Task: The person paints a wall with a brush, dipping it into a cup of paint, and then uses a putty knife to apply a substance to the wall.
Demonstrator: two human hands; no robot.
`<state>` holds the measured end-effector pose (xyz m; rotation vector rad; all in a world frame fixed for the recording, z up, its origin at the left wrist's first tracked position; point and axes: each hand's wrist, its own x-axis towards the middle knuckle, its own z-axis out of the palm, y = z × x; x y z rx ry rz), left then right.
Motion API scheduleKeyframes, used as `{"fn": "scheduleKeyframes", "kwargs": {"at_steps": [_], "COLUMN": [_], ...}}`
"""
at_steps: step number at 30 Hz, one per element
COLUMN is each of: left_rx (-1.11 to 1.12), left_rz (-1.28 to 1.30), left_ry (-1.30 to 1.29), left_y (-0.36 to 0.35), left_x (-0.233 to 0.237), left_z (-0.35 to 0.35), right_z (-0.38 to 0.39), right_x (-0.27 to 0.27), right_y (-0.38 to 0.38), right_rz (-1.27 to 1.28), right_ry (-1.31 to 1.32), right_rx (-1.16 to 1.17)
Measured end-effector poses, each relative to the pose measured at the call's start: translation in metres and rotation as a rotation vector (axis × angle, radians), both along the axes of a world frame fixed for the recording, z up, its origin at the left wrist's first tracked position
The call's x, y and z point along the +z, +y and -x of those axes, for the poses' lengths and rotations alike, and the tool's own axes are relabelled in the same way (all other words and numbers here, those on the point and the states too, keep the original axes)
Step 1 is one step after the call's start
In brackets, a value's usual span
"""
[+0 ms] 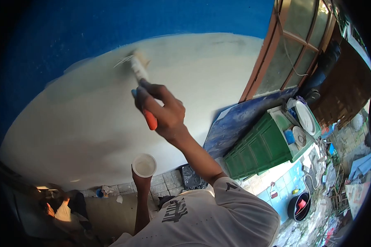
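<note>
My right hand [167, 109] is closed around the orange handle of a paintbrush [140, 70]. The brush head is against or very close to the wall [185, 82], near the edge where the pale coat meets the blue paint [144, 20]; it is blurred, so contact is hard to judge. Loose bristles stick out to the left. Lower down, my left hand [142, 179] grips a white cup [144, 165] from below, its open top facing me. Something pale shows inside the cup.
A brown-framed window [292, 45] borders the wall on the right. Below it, a blue board [243, 119] leans beside a green cabinet [259, 144] topped with dishes. A black basin [299, 206] stands on the ground, with clutter around. Another person [64, 212] is at lower left.
</note>
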<state>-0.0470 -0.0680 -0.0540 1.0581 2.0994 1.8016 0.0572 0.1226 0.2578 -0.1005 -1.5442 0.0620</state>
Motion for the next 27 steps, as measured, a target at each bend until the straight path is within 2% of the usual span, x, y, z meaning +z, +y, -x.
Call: {"fn": "scheduleKeyframes", "kwargs": {"at_steps": [1,3,5,6,10,12,14,16,19,22,24,27], "left_rx": [-0.010,-0.023,-0.059,-0.056,-0.062,-0.047,-0.019,-0.012,0.011,0.029,0.025,-0.033], "left_rz": [0.010,0.019,-0.022,-0.030,-0.065,-0.071,-0.031,-0.021,-0.014,-0.008,-0.007,0.017], "left_ry": [-0.001,-0.007,0.022,0.023,0.050,0.030,0.017,0.015,0.020,0.039,0.053,0.041], "left_y": [0.004,0.008,0.019,0.020,0.016,0.006,-0.003,-0.012,-0.017,-0.018,-0.015,-0.008], "left_x": [0.002,0.002,0.003,0.008,0.038,0.036,0.023,0.012,0.005,-0.001,-0.002,0.001], "left_z": [0.001,-0.001,0.004,0.004,0.000,0.003,0.010,0.016,0.022,0.028,0.031,0.035], "right_z": [-0.001,-0.003,-0.015,-0.020,-0.061,-0.075,-0.075,-0.072,-0.040,-0.002,0.021,0.036], "right_x": [0.004,0.011,0.005,-0.005,-0.007,-0.007,-0.002,0.003,0.001,-0.009,-0.009,0.000], "right_y": [0.001,0.003,0.029,0.042,0.072,0.076,0.070,0.060,0.035,-0.005,-0.025,-0.033], "right_rz": [-0.005,0.153,0.168,0.327,0.361,0.357,0.379,0.112,0.133,0.151,0.064,0.119], "right_ry": [0.004,0.021,-0.001,0.057,0.401,0.433,0.480,0.340,0.288,0.032,-0.034,0.023], "right_rx": [-0.009,0.289,0.160,0.170,0.123,-0.029,-0.038,-0.509,-0.288,-0.157,0.009,0.281]}}
